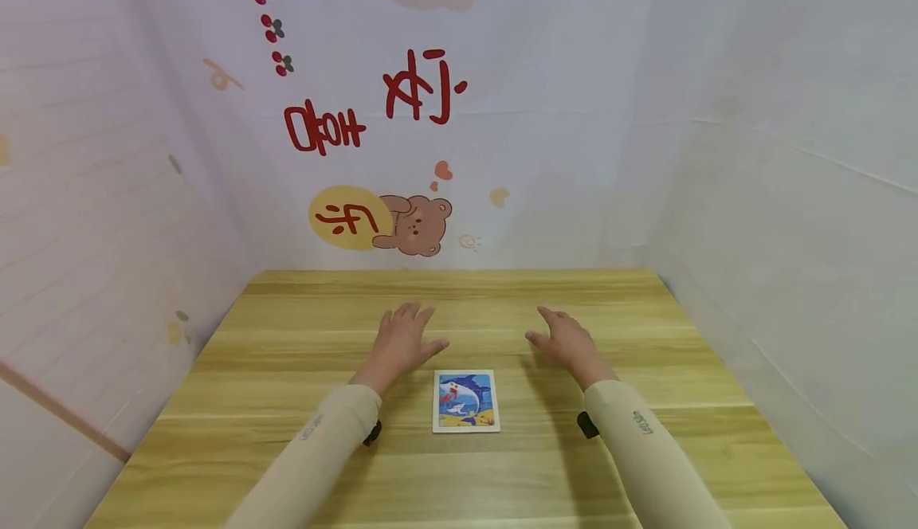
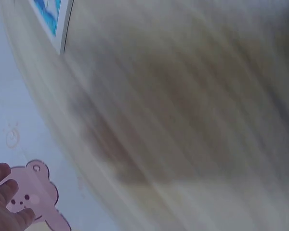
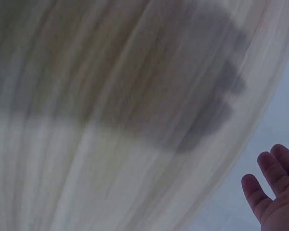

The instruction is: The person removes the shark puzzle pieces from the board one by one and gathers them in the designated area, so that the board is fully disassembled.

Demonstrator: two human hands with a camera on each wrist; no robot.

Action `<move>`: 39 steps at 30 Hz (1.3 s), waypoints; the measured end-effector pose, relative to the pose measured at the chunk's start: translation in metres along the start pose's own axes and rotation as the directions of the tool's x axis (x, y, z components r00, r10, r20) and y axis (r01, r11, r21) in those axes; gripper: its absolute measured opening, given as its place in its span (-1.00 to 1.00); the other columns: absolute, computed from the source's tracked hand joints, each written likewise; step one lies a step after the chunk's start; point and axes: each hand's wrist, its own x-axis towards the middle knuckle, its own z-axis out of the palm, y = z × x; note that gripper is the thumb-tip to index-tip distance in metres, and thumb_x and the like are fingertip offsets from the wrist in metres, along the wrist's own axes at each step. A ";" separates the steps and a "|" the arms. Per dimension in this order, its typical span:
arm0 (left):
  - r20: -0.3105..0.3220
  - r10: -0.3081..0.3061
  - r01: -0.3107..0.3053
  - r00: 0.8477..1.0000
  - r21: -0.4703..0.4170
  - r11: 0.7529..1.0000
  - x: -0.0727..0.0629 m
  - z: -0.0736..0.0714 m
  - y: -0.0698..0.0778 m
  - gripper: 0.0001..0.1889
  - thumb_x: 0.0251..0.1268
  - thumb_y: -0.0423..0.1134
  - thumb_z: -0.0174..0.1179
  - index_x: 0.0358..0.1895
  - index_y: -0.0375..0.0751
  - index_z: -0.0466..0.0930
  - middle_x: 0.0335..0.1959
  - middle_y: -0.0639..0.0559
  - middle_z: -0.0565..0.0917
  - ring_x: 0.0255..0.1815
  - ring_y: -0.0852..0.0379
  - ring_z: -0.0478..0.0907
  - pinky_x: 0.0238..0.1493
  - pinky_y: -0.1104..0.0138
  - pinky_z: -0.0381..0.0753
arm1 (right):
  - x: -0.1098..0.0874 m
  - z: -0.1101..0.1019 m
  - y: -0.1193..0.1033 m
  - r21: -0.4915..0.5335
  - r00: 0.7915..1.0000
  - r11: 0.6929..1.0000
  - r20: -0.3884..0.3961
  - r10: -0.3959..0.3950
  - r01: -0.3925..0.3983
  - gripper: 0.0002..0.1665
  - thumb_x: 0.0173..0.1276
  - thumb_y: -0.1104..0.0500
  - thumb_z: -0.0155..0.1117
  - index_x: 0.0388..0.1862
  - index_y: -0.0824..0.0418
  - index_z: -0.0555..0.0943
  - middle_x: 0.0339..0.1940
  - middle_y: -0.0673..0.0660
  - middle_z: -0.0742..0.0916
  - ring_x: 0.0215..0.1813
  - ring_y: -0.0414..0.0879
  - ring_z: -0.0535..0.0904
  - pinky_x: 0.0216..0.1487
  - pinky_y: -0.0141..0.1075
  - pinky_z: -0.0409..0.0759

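A small white-framed picture [image 1: 466, 401] of a blue whale or dolphin lies flat on the wooden table, between the two forearms. My left hand [image 1: 403, 342] is just beyond its upper left side, fingers spread, holding nothing. To the upper right of the picture, my right hand [image 1: 566, 343] hovers with fingers loosely extended and nothing in it; its shadow falls on the wood. The left wrist view catches a corner of the picture [image 2: 55, 19] and the fingers of the left hand [image 2: 7, 204]. In the right wrist view the right hand [image 3: 279, 197] shows straight, separated fingers.
The light wood-grain table [image 1: 287, 370] is enclosed by a white back wall [image 1: 559, 154] with red characters and a bear print [image 1: 419, 226]. White side walls [image 1: 796, 218] flank it. Each wrist wears a dark strap device [image 1: 587, 425] below a cream sleeve [image 1: 653, 449].
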 end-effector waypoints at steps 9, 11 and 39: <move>-0.029 -0.033 0.027 0.999 -0.172 0.985 -0.013 0.022 0.016 -0.38 0.30 0.12 0.28 0.27 -0.24 0.54 0.33 -0.26 0.46 0.40 -0.23 0.30 0.39 -0.13 0.15 | -0.009 0.028 -0.015 0.135 0.998 0.990 -0.059 0.033 -0.024 -0.34 0.50 0.00 0.18 0.45 0.30 0.36 0.32 0.44 0.49 0.33 0.34 0.41 0.27 0.20 0.35; -0.035 -0.040 0.032 0.999 -0.205 0.978 -0.016 0.026 0.021 -0.44 0.30 0.09 0.30 0.22 -0.23 0.59 0.30 -0.26 0.49 0.37 -0.24 0.34 0.37 -0.12 0.19 | -0.012 0.036 -0.018 0.165 0.996 0.986 -0.078 0.029 -0.016 -0.39 0.48 0.03 0.20 0.39 0.31 0.42 0.23 0.41 0.56 0.24 0.30 0.51 0.21 0.17 0.42; -0.049 0.010 -0.021 0.999 -0.219 0.975 -0.041 0.060 0.054 -0.63 0.21 0.05 0.38 -0.08 -0.15 0.76 -0.01 -0.13 0.66 0.09 -0.14 0.55 0.17 -0.07 0.42 | -0.030 0.082 -0.048 0.344 1.000 0.939 -0.008 0.024 -0.020 -0.70 0.25 0.13 0.46 -0.06 0.18 0.72 -0.18 0.08 0.67 -0.12 -0.03 0.57 -0.04 -0.05 0.55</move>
